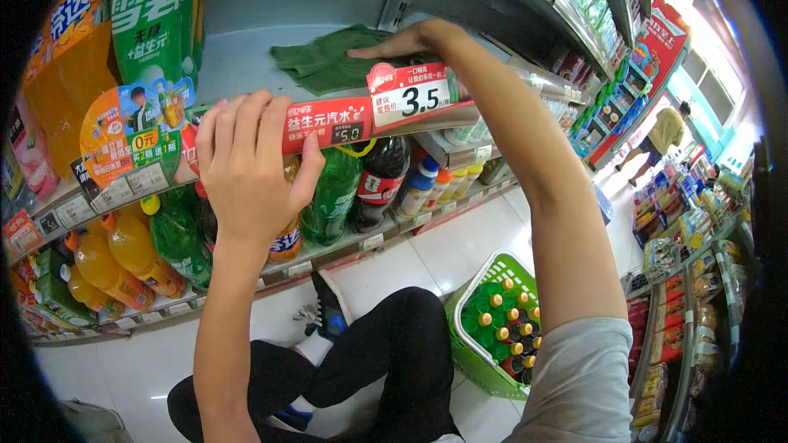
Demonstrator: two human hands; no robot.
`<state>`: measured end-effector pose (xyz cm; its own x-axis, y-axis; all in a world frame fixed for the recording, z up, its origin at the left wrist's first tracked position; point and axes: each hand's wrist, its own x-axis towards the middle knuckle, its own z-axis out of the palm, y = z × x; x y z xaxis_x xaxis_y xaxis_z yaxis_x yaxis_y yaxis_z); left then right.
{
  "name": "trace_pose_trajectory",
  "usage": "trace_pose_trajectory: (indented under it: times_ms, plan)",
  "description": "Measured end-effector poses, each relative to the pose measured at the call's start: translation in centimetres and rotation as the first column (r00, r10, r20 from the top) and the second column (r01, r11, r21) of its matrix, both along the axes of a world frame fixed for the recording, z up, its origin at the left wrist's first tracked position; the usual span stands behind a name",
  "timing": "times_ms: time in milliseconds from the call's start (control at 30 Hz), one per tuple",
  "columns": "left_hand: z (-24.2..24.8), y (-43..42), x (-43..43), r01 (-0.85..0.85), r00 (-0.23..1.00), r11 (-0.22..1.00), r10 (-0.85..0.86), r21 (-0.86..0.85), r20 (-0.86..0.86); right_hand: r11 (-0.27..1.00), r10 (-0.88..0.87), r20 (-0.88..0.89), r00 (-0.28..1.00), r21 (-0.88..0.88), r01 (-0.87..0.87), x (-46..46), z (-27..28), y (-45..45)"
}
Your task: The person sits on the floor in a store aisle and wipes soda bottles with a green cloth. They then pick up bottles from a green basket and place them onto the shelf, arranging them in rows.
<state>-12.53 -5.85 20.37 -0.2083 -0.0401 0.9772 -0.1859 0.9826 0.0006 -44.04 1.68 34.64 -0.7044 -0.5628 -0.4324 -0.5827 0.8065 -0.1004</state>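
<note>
My left hand (249, 163) grips the front edge of a store shelf, its fingers over the red label strip (329, 123) and its thumb lower on the front. Farther back, my right hand (412, 40) reaches over the edge and holds a crumpled green cloth (326, 61) against the shelf board (237, 52). The thumb lies on the cloth; its other fingers are mostly hidden. A red-and-white price card (409, 97) stands up from the edge below that hand. Left of the cloth are large green Sprite bottles (157, 18) and an orange Fanta bottle (74, 80).
On the lower shelf stand several soda bottles (332, 197). A green plastic basket (477, 366) with capped bottles sits on the tiled floor (394, 264) by my bent knee (406, 332). Packaged goods (659, 332) line the right side. A person (665, 129) is farther down the aisle.
</note>
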Motion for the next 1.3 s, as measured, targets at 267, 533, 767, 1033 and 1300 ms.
trace_pose_trajectory:
  times_ms: [267, 533, 767, 1033, 1300]
  plan:
    - [0.1, 0.9, -0.3, -0.021, 1.0, 1.0, 0.021, 0.003, -0.01, 0.956, 0.222, -0.346, 0.912, 0.261, -0.133, -0.3, 3.2, 6.3]
    - [2.1, 1.8, 1.9, 0.013, 0.986, 0.999, -0.019, 0.034, 0.168, 0.873, 0.28, -0.758, 0.589, -0.054, -0.485, 3.5, 4.4, 9.0]
    - [9.7, 7.0, -0.4, 0.165, 0.978, 0.973, -0.141, -0.159, 0.152, 0.605, 0.185, -0.88, 0.437, -0.249, -0.756, 2.7, 8.1, 12.3]
    - [10.8, 8.7, -7.7, 0.226, 0.854, 0.974, -0.204, 0.013, 0.478, 0.618, 0.229, -0.865, 0.446, -0.225, -0.753, 5.1, 0.2, 14.1]
    - [9.7, 7.2, -8.7, 0.199, 0.811, 0.977, -0.206, 0.074, 0.548, 0.602, 0.361, -0.81, 0.463, -0.177, -0.779, 5.5, -1.4, 17.1]
